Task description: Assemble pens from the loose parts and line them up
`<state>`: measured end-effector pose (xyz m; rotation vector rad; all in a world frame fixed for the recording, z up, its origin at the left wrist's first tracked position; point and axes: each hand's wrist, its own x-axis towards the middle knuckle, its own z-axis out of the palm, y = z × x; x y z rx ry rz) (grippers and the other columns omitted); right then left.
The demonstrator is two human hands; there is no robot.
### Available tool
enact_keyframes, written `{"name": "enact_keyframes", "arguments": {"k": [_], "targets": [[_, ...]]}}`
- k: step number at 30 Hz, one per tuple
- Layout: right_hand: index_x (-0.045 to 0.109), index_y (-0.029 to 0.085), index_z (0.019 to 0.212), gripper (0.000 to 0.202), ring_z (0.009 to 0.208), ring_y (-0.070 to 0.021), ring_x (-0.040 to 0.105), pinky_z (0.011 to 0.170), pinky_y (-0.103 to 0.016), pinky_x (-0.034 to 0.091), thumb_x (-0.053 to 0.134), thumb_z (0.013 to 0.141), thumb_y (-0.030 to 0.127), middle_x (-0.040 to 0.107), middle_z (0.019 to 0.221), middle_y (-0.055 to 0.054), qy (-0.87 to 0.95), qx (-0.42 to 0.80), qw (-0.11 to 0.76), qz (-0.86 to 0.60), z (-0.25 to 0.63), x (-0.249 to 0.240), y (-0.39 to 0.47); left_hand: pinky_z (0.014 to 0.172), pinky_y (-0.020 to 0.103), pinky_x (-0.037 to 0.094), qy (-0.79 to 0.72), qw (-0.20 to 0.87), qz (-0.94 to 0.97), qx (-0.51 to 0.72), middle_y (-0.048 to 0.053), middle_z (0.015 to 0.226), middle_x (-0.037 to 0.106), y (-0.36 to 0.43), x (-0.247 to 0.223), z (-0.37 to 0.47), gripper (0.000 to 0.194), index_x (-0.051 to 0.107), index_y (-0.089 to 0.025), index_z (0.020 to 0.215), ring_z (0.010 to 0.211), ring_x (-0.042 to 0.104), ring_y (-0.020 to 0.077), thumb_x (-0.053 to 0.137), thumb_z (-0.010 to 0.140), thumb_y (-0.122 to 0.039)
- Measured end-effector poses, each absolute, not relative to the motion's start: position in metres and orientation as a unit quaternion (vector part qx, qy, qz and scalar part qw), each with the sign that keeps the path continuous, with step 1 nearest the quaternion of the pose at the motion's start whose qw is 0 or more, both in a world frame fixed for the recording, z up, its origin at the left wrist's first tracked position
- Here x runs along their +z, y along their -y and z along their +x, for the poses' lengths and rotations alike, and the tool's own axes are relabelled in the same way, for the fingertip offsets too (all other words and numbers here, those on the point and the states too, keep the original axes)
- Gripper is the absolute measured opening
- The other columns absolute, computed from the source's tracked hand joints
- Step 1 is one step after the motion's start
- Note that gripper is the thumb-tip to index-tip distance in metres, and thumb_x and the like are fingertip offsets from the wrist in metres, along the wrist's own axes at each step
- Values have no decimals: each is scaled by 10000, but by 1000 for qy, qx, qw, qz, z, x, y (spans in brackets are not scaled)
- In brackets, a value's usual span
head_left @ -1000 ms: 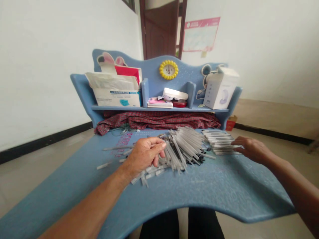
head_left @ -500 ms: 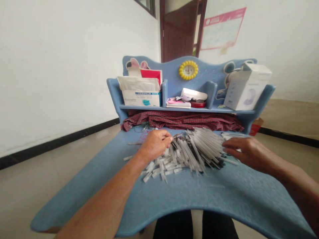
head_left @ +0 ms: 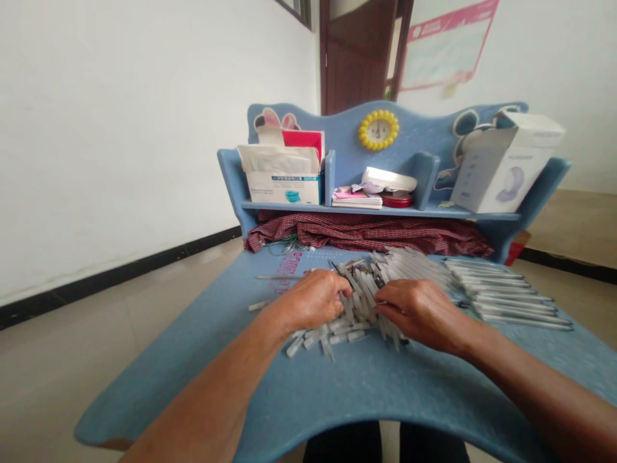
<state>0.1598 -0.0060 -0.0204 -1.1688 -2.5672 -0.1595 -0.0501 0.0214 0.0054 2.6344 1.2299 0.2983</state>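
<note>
A loose pile of clear plastic pen caps (head_left: 340, 329) and translucent pen barrels (head_left: 409, 263) lies in the middle of the blue desk. Over the pile's left part is my left hand (head_left: 315, 299), its fingers pinched round a thin dark piece, perhaps a pen refill. My right hand (head_left: 419, 312) is closed at the pile's front right, fingertips among the pieces; what it holds is too small to name. To its right, a row of assembled-looking pens (head_left: 515, 296) with dark ends lies side by side.
Behind the pile lies a red checked cloth (head_left: 376, 233) under a blue shelf (head_left: 482, 215). The shelf bears a mask box (head_left: 284, 186), a red tin (head_left: 396, 201) and a white box (head_left: 501, 167). A yellow flower-shaped clock (head_left: 378, 130) is above.
My right hand has moved left from the right side of the pile to its middle, uncovering the row of pens. My left hand is slightly lower over the pile. The view has shifted right.
</note>
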Motion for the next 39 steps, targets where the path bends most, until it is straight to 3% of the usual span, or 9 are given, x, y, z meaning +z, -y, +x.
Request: {"name": "enact_keyframes", "arguments": {"k": [8,17,26,31,39], "targets": [[649,184,812,232,684,-145,608,603,-250,335,443,895,250,659,729,-27,871,-14,190,-453,169,-28,6,684,280,414,-389,5,921,36,55,818,655,-18,-6,-45,279,647,-189,881,809,606,213,502,661,-96],[677,192,792,232,603,-127,590,578,-236,347,471,871,264,664,664,-12,843,29,220,-489,177,-26,0,619,274,387,-390,-16,920,41,49,794,588,-16,-5,-41,115,651,-187,798,746,580,196,539,770,-189],[686,189,806,221,644,-140,620,616,-229,402,484,862,258,697,706,-26,825,37,271,-495,183,-23,0,706,251,415,-354,51,912,203,37,791,573,-24,-4,-43,203,691,-188,926,772,560,157,515,830,-212],[685,187,798,217,642,-140,617,613,-228,410,490,858,261,690,697,-23,818,50,280,-500,185,-24,-2,676,231,421,-361,106,859,346,35,778,581,-20,10,-43,165,690,-135,842,739,552,138,556,803,-223],[663,154,817,194,549,-106,540,548,-220,375,535,848,297,617,619,-2,851,96,273,-438,185,-19,6,451,179,366,-413,281,734,459,-35,560,554,-24,11,-45,170,606,-141,782,450,496,77,555,806,-302]]}}
